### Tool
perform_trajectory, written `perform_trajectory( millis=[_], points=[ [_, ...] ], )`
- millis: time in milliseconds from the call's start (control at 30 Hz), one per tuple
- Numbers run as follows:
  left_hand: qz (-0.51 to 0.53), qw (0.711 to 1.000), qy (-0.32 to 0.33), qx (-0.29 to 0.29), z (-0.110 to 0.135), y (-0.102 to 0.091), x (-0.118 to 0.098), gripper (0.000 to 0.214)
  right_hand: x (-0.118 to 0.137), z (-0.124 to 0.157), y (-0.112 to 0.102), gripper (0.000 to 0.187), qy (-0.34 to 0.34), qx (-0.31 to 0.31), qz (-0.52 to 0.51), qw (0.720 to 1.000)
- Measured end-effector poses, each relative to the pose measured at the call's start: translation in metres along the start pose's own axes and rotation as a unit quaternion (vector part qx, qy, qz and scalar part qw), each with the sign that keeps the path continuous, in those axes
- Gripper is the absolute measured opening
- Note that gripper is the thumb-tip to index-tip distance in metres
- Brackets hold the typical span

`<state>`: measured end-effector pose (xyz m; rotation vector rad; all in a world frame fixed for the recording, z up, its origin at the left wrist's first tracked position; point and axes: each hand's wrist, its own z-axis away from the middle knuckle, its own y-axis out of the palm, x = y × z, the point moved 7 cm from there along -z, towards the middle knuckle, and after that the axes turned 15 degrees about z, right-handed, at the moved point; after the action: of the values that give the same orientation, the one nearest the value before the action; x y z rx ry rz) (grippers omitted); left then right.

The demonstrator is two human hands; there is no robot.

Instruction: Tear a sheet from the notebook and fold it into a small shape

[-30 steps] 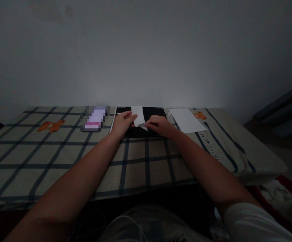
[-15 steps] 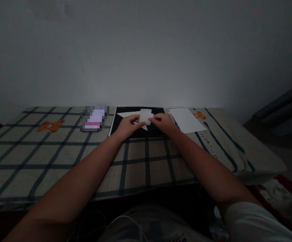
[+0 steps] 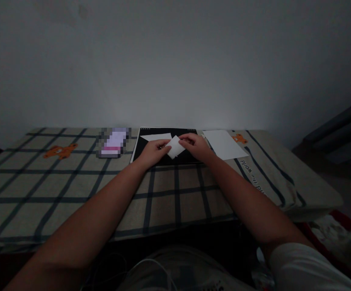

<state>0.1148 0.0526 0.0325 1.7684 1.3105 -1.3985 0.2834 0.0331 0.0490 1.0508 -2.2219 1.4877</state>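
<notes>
Behind our checked surface (image 3: 175, 202) rises a dim grey wall (image 3: 175, 72). Our left hand (image 3: 155, 151) and right hand (image 3: 196, 146) pinch opposite sides of a small white paper (image 3: 175, 148) over the black pad (image 3: 181, 131). We should use light, even pressure, keeping its edges true. Beyond our left hand lies a pointed white scrap (image 3: 157, 137); farther out, a larger sheet (image 3: 225, 145) sits right, a pixelated phone (image 3: 114, 141) left.

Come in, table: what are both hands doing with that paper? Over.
Left hand and right hand: both holding small white paper. Paper over black pad, one corner toward the person. Another white piece on pad, beyond left hand.
</notes>
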Motion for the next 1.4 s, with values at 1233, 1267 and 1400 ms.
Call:
perform_trajectory(
  millis=[1233, 1267, 1400],
  points=[
    [0.170, 0.975, -0.119, -0.077, 0.000, -0.007, 0.021, 0.043, -0.002, 0.001, 0.004, 0.041, 0.050, 0.052, 0.038, 0.997],
    [0.171, 0.975, -0.119, -0.077, 0.000, -0.007, 0.020, 0.043, -0.002, 0.001, 0.004, 0.041, 0.048, 0.051, 0.039, 0.997],
    [0.173, 0.975, -0.114, -0.074, 0.001, -0.006, 0.018, 0.044, -0.002, 0.001, 0.003, 0.042, 0.050, 0.048, 0.035, 0.997]
  ],
)
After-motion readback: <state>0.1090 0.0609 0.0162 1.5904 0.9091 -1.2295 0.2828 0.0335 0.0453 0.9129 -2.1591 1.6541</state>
